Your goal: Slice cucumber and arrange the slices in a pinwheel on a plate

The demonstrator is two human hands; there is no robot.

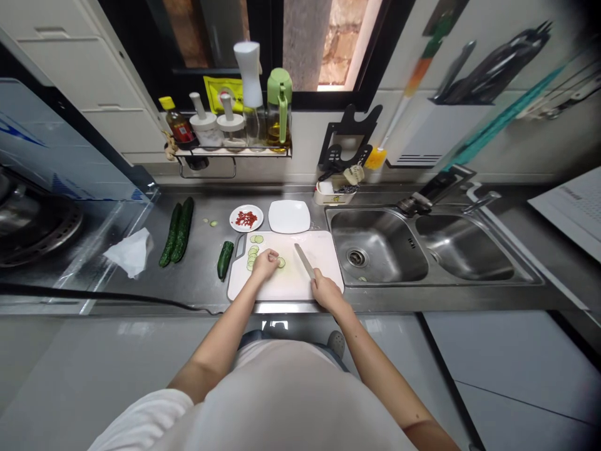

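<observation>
My right hand point(327, 290) is wrapped round the handle of a kitchen knife point(304, 259), whose blade points up and left over the white cutting board point(319, 244). On the left half of the board is my left hand point(266, 264), its fingers drawn together. A round cucumber slice point(281, 262) lies right at its fingertips; whether they grip it or anything else is hidden. Several more cucumber slices point(252, 255) overlap just left of that hand. Beside the board's left edge rests a cut piece of cucumber point(225, 260).
Two whole cucumbers point(176, 232) and a crumpled white paper point(131, 252) lie farther left. Behind the board stand a small plate point(237, 226) of chopped red pieces and a square white plate point(289, 217). A double sink point(382, 282) adjoins on the right. A condiment rack point(235, 150) hangs above.
</observation>
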